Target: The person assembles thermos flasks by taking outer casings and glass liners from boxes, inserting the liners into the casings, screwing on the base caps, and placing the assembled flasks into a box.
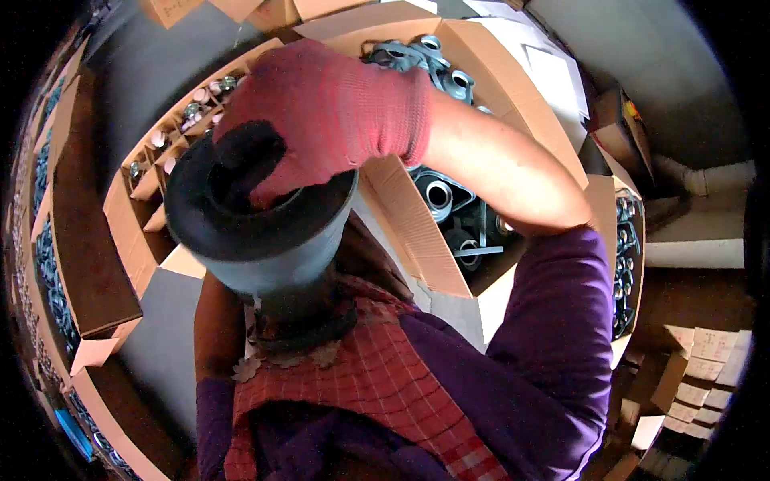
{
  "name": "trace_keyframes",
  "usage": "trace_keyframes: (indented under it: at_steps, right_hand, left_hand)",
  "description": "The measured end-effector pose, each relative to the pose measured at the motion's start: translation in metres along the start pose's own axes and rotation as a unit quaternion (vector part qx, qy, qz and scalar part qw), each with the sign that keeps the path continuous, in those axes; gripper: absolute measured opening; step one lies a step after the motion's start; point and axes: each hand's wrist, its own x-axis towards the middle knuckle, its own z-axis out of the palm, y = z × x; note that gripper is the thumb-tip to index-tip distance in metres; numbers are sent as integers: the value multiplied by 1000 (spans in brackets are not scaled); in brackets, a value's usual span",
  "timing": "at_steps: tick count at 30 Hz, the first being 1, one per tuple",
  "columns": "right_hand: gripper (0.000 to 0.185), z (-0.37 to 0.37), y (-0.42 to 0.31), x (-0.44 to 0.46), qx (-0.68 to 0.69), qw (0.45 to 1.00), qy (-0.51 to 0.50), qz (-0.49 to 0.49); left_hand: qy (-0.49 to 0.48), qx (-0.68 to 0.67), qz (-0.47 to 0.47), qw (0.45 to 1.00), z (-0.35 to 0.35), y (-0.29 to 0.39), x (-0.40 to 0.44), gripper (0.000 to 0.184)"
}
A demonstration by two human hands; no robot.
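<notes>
Close to the camera stands a grey footed vessel [277, 268] with a wide black rim, a narrow dark neck and a flared foot. My right hand [313, 120], in a red knit glove with black-coated fingertips, is bent over its rim. The fingers curl down into the dark mouth of the vessel, and their tips are partly hidden. On the left, my bare forearm runs up behind the vessel, which covers my left hand. Below the vessel, a red checked cloth lies over my purple clothing.
An open carton [417, 232] holds grey-blue metal parts [437, 195] with round openings. Left of it, a divided carton [132, 228] holds small shiny pieces. More cartons of parts line the far left [96, 264] and right [626, 256]. White sheets [553, 76] lie at upper right.
</notes>
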Motion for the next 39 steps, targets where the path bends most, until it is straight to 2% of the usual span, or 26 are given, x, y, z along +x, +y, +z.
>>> trace_keyframes:
  at_steps: [4, 6, 7, 8, 10, 11, 12, 13, 14, 16, 18, 19, 20, 22, 23, 26, 28, 30, 31, 33, 35, 37, 38, 39]
  right_hand:
    - [34, 20, 33, -52, 116, 987, 79, 74]
    - [30, 37, 53, -85, 344, 901, 209, 161]
    - [30, 46, 56, -103, 364, 857, 297, 212]
    - [30, 53, 63, -121, 377, 804, 383, 255]
    - [32, 90, 99, -178, 182, 782, 411, 431]
    - [34, 119, 109, -214, 17, 816, 360, 451]
    - [37, 136, 116, -244, -150, 825, 297, 457]
    - [41, 140, 110, -261, -79, 793, 173, 579]
    - [46, 145, 94, -274, 0, 732, 43, 680]
    - [62, 138, 63, -284, 135, 719, -55, 679]
    - [62, 145, 50, -300, 221, 731, 7, 645]
    - [52, 141, 58, -305, 178, 700, -4, 691]
    - [43, 177, 90, -343, 204, 688, 87, 691]
    - [37, 168, 107, -351, 247, 638, 155, 713]
    - [34, 193, 127, -372, 178, 672, 79, 714]
    - [43, 190, 113, -336, 79, 641, -8, 763]
    - [51, 191, 105, -333, 101, 629, 45, 770]
    - [49, 218, 117, -353, 89, 615, 103, 777]
    - [50, 227, 124, -364, 81, 628, 111, 766]
    - [51, 216, 116, -370, 45, 710, 57, 701]
    - [52, 207, 105, -377, 22, 735, 30, 678]
    - [60, 221, 111, -404, 45, 649, 56, 758]
    - [63, 189, 95, -397, 29, 587, 56, 807]
    - [70, 184, 91, -406, 51, 625, 197, 753]
  left_hand:
    - [-11, 23, -4, 1000, 5, -20, 6, 31]
    - [-14, 37, -8, 999, 3, -28, -3, 32]
    - [-10, 44, -10, 999, 2, -32, -8, 32]
    - [-10, 49, -10, 999, 0, -36, -11, 32]
    - [-12, 58, -9, 998, -1, -37, -13, 32]
    - [-13, 63, -7, 998, -2, -39, -14, 32]
    - [-15, 66, -4, 998, -1, -40, -11, 32]
    - [-20, 72, 3, 997, 1, -40, -8, 32]
    - [-24, 76, -1, 997, 2, -35, -7, 32]
    - [-37, 83, -5, 996, 12, -26, -5, 32]
    - [-60, 94, -13, 994, 20, -12, -12, 32]
    - [-75, 102, -18, 992, 25, -3, -17, 31]
    - [-98, 108, -21, 989, 32, 7, -22, 31]
    - [-152, 110, -32, 982, 52, 19, -30, 31]
    - [-183, 107, -40, 977, 64, 19, -32, 31]
    - [-275, 83, -90, 954, 122, -9, -27, 31]
    - [-319, 68, -119, 938, 163, -38, -16, 30]
    - [-351, 63, -142, 923, 200, -67, -6, 30]
    - [-364, 61, -150, 917, 214, -78, -4, 30]
    - [-384, 66, -163, 906, 229, -91, -4, 30]
    - [-401, 75, -176, 896, 235, -98, -6, 30]
    - [-416, 82, -186, 886, 240, -102, -7, 29]
    - [-424, 85, -189, 882, 242, -104, -7, 29]
    - [-432, 87, -192, 877, 244, -106, -7, 29]
